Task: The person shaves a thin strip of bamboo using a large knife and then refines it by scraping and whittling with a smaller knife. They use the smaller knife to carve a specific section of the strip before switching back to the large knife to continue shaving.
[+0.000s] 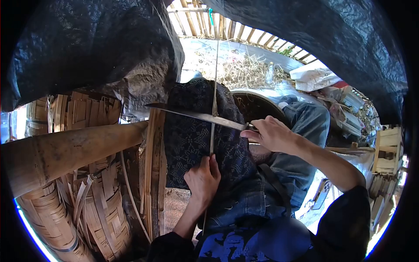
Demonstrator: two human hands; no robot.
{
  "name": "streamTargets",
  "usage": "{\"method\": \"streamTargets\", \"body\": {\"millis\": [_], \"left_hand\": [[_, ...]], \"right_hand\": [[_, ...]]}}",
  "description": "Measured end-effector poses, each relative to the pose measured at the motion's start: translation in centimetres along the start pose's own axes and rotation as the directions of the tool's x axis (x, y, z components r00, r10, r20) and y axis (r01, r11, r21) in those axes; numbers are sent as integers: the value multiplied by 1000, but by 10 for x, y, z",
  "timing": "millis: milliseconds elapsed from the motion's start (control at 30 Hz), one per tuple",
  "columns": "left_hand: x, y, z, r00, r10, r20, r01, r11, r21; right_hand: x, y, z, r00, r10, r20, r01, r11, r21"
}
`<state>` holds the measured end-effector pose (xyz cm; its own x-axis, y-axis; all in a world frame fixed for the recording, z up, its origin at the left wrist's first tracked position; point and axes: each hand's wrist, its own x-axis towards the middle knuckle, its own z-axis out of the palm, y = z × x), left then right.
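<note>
A long-bladed knife (198,115) lies crosswise over my lap, its tip pointing left. My right hand (271,135) is closed round its handle, which is mostly hidden by the fingers. The blade meets a thin bamboo strip (212,139) that runs lengthwise away from my body. Nearer to me, my left hand (203,178) pinches the same strip between thumb and fingers, with its tail coming out below the hand. Under the blade and strip, a dark patterned cloth (185,148) covers my thigh.
A thick bamboo pole (78,148) juts in from the left, beside upright bamboo slats (153,174). Woven bamboo baskets (48,218) stand at lower left. Dark plastic sheeting (87,48) hangs overhead. Shavings (248,70) and a clear bottle (269,73) lie ahead.
</note>
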<state>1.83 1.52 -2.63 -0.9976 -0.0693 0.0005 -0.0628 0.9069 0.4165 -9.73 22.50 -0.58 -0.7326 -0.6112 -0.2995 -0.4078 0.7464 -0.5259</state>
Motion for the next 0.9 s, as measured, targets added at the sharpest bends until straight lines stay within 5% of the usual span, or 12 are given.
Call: {"method": "streamTargets", "body": {"millis": [233, 267, 300, 400, 467, 567, 600, 633, 700, 733, 833, 900], "left_hand": [[-2, -2, 1, 1000, -5, -5, 5, 1000, 2], [-2, -1, 1, 1000, -6, 2, 6, 1000, 2], [-2, 1, 0, 1000, -5, 19, 5, 1000, -4], [1, 2, -1, 1000, -5, 0, 5, 999, -33], [-1, 1, -2, 1000, -13, 5, 13, 999, -51], [0, -1, -1, 999, -39, -2, 39, 997, -60], [-2, -1, -2, 1000, -29, 11, 30, 998, -52], [-4, 0, -2, 1000, -17, 24, 18, 999, -47], [-3, 0, -1, 1000, -4, 14, 5, 999, -54], [-1, 0, 0, 1000, 0, 6, 1, 998, -61], [1, 1, 1, 999, -9, -44, 6, 998, -65], [0, -1, 1, 999, -8, -31, 7, 999, -31]], "right_hand": [[-18, -24, -3, 991, -41, 124, 54, 993, -106], [-12, -20, -11, 943, 160, 293, -148, 987, -62], [-3, -2, -1, 967, 204, 149, -204, 979, -16], [6, 3, -5, 997, 79, 1, -78, 991, -108], [-5, -12, -6, 986, 70, 150, -84, 993, 88], [-19, -13, -3, 986, -39, 164, 56, 993, -99], [-10, -15, -14, 937, 205, 284, -231, 971, 61], [-4, 10, 5, 963, 240, 120, -252, 964, 89], [15, 31, 7, 918, -171, -357, 123, 980, -154], [11, 28, -3, 998, 55, -37, -57, 997, -45], [-9, -1, -12, 953, 176, 247, -227, 954, 195], [-21, -9, -6, 991, -74, 115, 55, 987, 153]]}}
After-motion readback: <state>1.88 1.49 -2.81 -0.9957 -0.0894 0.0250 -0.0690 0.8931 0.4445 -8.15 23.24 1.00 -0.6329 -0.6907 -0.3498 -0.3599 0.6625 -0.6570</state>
